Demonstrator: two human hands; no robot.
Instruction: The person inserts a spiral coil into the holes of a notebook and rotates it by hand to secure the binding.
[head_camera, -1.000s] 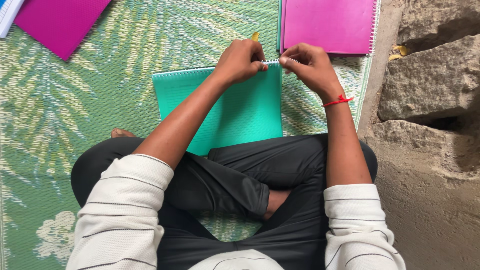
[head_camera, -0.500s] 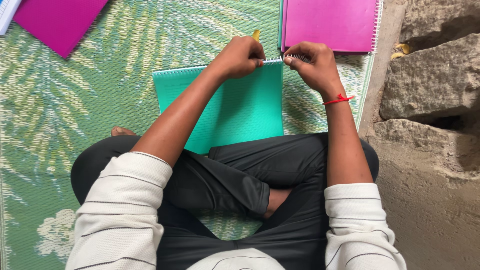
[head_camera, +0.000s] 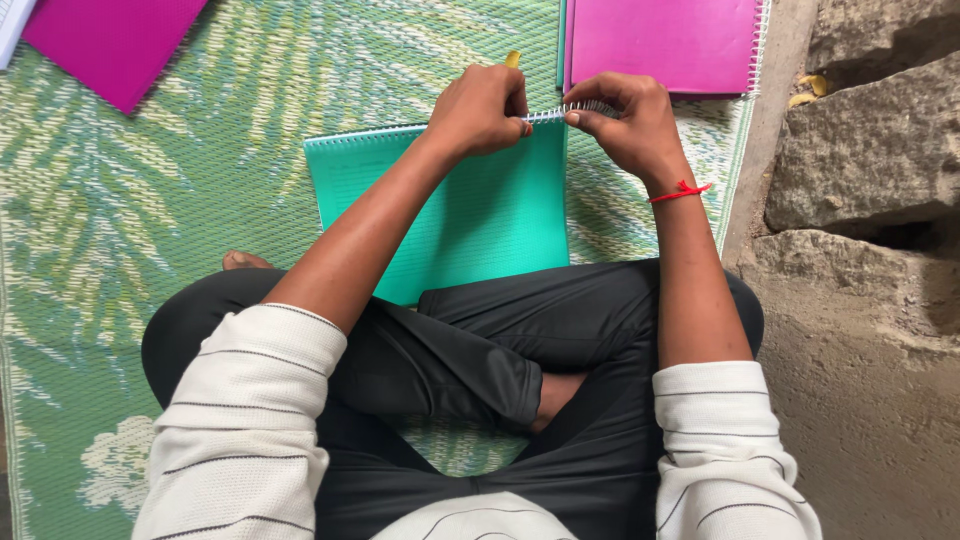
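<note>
As seen from above: a person sat cross-legged on a green woven mat (head_camera: 150, 230), both hands raised to the far edge of a notebook.
Notebook: a teal spiral-bound notebook (head_camera: 470, 210) lay flat on the mat at the centre of the frame, just beyond the knees.
Wire binding: the white spiral coil (head_camera: 560, 110) ran left to right along the notebook's far edge, its right end lifted between the two hands.
Left hand: the left hand (head_camera: 485, 110) was closed in a pinch on the coil, just left of the notebook's upper right corner.
Right hand: the right hand (head_camera: 625, 125), a red thread (head_camera: 680, 190) at its wrist, pinched the coil's free right end, almost touching the left.
Nearer hand: both sat on the coil; the right held its very tip.
Surroundings: a magenta notebook (head_camera: 660, 40) lay at upper right, another magenta notebook (head_camera: 110, 40) at upper left, and rough stone blocks (head_camera: 860, 160) along the right edge.
</note>
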